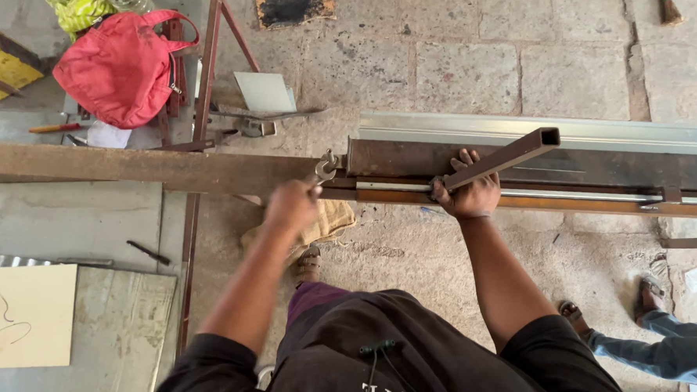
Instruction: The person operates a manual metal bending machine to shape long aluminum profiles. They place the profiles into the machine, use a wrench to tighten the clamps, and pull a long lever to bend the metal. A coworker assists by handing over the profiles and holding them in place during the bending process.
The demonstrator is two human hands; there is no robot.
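Right hand (467, 195) clamped around rusty square steel tube (503, 159); left hand (292, 206) closed on metal hook handle (325, 168) left of it.

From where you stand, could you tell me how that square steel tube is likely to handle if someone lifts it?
The square steel tube is probably stiff: it runs dead straight from the right hand to its open end. Being hollow, it is likely lighter than a solid bar. Its flat sides should keep it from rolling, though gripped at one end it may feel tip-heavy.
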